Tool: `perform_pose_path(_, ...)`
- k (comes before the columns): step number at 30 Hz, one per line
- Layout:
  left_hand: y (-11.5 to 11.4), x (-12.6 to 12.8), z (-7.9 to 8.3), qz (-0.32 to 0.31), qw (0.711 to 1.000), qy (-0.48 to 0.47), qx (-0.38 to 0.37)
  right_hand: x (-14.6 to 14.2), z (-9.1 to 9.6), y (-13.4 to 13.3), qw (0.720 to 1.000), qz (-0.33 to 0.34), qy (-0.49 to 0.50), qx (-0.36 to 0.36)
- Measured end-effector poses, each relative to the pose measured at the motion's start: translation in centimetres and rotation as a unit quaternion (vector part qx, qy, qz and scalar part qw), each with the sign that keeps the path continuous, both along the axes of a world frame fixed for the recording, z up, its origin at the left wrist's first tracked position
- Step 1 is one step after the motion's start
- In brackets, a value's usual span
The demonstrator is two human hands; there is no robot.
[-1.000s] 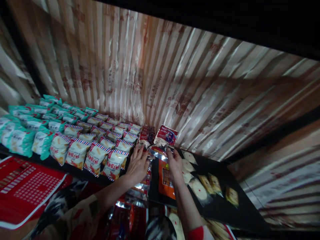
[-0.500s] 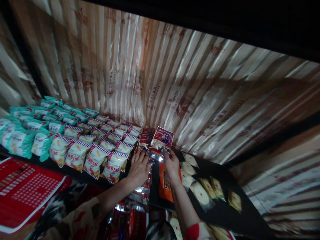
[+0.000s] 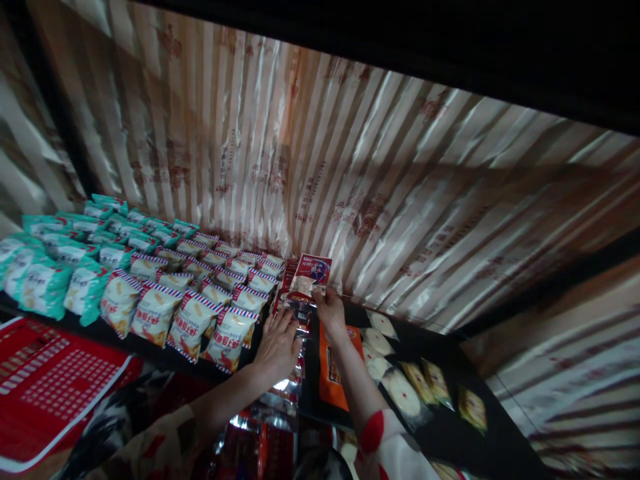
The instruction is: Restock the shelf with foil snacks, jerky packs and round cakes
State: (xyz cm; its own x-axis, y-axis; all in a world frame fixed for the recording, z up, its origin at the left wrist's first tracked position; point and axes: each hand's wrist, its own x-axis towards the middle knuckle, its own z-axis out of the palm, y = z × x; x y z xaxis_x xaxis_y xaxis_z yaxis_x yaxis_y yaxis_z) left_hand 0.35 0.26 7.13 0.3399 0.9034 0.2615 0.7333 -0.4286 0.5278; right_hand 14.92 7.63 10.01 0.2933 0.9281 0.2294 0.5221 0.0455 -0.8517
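A red and silver snack packet (image 3: 310, 273) is pinched at its lower edge by my right hand (image 3: 330, 312). It lies tilted over a row of dark red packets (image 3: 289, 272) near the back of the black shelf (image 3: 350, 413). My left hand (image 3: 279, 339) rests with fingers spread on that same row, just in front of the packet. Silvery packet ends (image 3: 285, 390) show below the left hand. Under my right forearm is an orange packet (image 3: 333, 373), partly covered.
White-and-yellow snack bags (image 3: 190, 320) with striped edges stand in rows to the left, then teal bags (image 3: 43, 287). To the right lie round white packs (image 3: 400, 390) and small yellow packets (image 3: 435, 380). A red basket (image 3: 55, 380) is at lower left. Striped sheeting (image 3: 320, 167) hangs behind.
My right hand has moved left with the red and silver packet, bringing it over the row of dark red packets. My left hand has stayed nearly in place.
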Motion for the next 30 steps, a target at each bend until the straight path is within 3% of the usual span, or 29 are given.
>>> perform_pose_path(6, -0.4, -0.2, 0.1, 0.007, 1.0, 0.005, -0.003, -0.8, 0.2, 0.6, 0.995, -0.018, -0.098, -0.029)
perform_pose_path(19, -0.6, -0.1, -0.4, 0.009, 1.0, 0.002, -0.001, -1.1, -0.8, 1.9, 0.991, -0.054, -0.117, -0.031)
perform_pose_path(26, -0.6, 0.0, -0.1, 0.007, 1.0, -0.005, -0.004, -1.5, -0.1, 1.1, 0.957, -0.05, -0.272, -0.089)
perform_pose_path(30, -0.6, 0.0, -0.2, 0.011, 1.0, -0.006, 0.0, -1.8, 0.0, 1.0, 0.953, -0.054, -0.293, -0.064)
